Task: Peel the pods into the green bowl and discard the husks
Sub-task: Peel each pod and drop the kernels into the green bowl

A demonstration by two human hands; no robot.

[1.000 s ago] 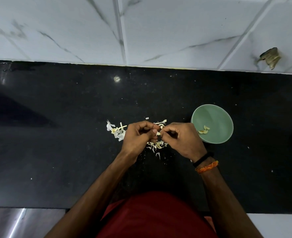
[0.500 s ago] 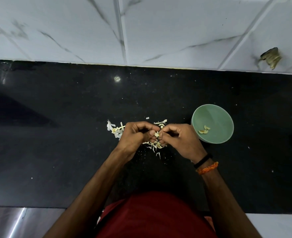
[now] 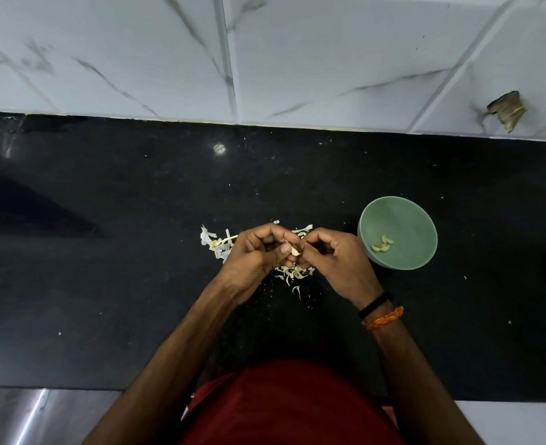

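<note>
Over the husks (image 3: 292,272), beside the bowl (image 3: 419,216): pod (image 3: 294,250) pinched between left hand (image 3: 255,256) and right hand (image 3: 332,260), both grips curled tight, for peeling with short drops.

Husks (image 3: 294,272) partly under hands (image 3: 297,252); pod (image 3: 295,251) mostly hidden

Black counter (image 3: 104,284) flecked with pale crumbs. Green bowl (image 3: 422,252) set on it, right of centre. Pale husks (image 3: 292,273) heaped just left of bowl; more husk scraps (image 3: 215,245) scattered further left.
</note>
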